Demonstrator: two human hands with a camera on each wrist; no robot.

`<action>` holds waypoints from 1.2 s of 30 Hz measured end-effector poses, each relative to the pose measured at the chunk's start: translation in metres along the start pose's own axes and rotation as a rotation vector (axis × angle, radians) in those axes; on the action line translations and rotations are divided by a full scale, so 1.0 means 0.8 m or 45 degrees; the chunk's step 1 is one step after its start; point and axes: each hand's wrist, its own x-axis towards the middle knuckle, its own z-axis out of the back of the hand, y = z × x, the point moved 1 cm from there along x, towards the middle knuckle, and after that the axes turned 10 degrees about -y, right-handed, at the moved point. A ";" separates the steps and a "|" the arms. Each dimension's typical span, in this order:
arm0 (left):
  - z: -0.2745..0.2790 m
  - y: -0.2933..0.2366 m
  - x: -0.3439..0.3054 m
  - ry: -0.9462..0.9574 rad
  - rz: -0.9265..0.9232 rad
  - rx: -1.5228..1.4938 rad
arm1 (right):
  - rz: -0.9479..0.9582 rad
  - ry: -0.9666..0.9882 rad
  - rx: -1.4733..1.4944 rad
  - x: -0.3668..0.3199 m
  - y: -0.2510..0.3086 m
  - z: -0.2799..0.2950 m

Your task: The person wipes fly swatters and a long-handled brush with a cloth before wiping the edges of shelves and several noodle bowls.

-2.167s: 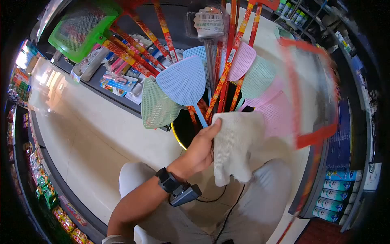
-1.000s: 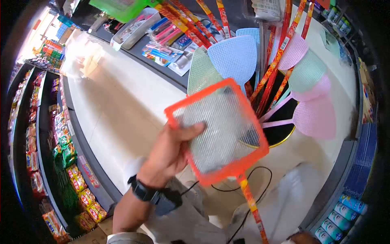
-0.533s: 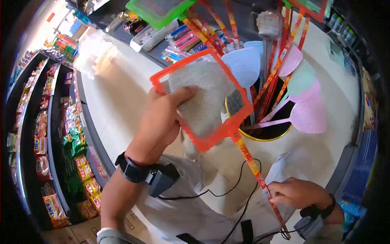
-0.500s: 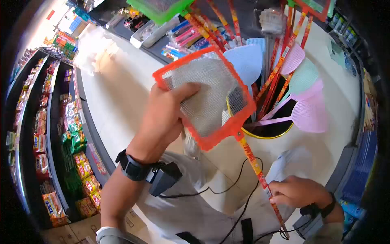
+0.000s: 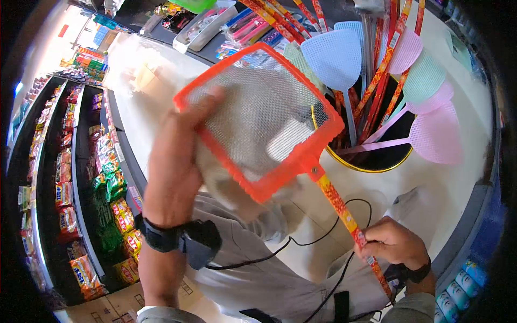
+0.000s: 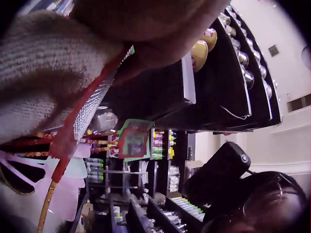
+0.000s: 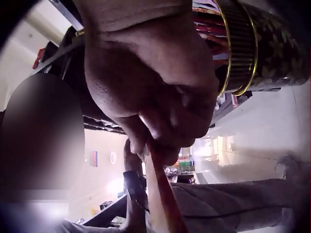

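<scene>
A fly swatter with a red square frame and grey mesh (image 5: 242, 107) is tilted in front of the person. The left hand (image 5: 175, 156) is at its upper left edge, thumb over the front of the mesh, blurred. A whitish knitted glove shows dimly behind the mesh; in the left wrist view the glove (image 6: 43, 68) lies against the swatter's red edge (image 6: 65, 138), beside the left hand (image 6: 155, 29). The right hand (image 5: 396, 242) grips the patterned red-yellow handle (image 5: 339, 207) low down. In the right wrist view the right hand (image 7: 155, 82) has curled fingers round the handle (image 7: 165, 194).
A dark bin with a gold rim (image 5: 371, 170) holds several plastic swatters, among them a blue one (image 5: 334, 56) and a pink one (image 5: 436, 134), and patterned sticks. Snack shelves (image 5: 70, 188) run along the left. A black cable (image 5: 318, 242) hangs over the legs.
The red swatter came from the right to between the hands, and the right hand came into view on its handle. Over the last half second the swatter's head shifted up and left.
</scene>
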 end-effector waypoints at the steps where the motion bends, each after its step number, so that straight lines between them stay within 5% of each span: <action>1: 0.012 -0.005 0.012 -0.060 0.009 -0.098 | 0.061 -0.053 -0.017 0.002 -0.004 0.001; 2: 0.017 -0.012 0.022 -0.116 0.018 -0.196 | 0.072 -0.069 -0.032 0.002 -0.005 0.002; 4: 0.021 -0.017 0.019 -0.403 -0.555 -0.076 | 0.092 -0.090 -0.046 0.005 -0.009 0.002; 6: 0.016 -0.010 0.006 -0.432 -1.058 0.156 | 0.098 -0.105 -0.086 0.003 -0.011 0.002; 8: 0.002 -0.001 -0.006 -0.397 -1.101 0.256 | 0.111 -0.097 -0.065 -0.001 -0.015 0.001; 12: -0.035 0.031 -0.016 0.332 -1.338 1.069 | 0.235 -0.123 0.121 0.000 -0.011 -0.001; 14: -0.054 0.045 -0.018 0.406 -1.496 1.034 | 0.271 -0.139 0.161 -0.001 -0.010 0.001; 17: -0.061 0.052 -0.029 0.437 -1.433 1.118 | 0.269 -0.156 0.156 -0.004 -0.012 0.004; 25: -0.070 0.047 -0.036 0.421 -1.768 1.290 | 0.287 -0.156 0.178 -0.012 -0.011 0.000; 29: -0.053 0.045 -0.023 0.219 -1.463 0.974 | 0.266 -0.060 0.051 -0.015 -0.010 -0.014; 32: -0.058 0.053 -0.036 0.424 -1.184 0.731 | 0.238 -0.074 0.098 -0.017 -0.013 -0.016; 36: -0.062 0.046 -0.062 0.721 -1.313 1.162 | 0.156 -0.224 0.105 -0.018 -0.017 -0.008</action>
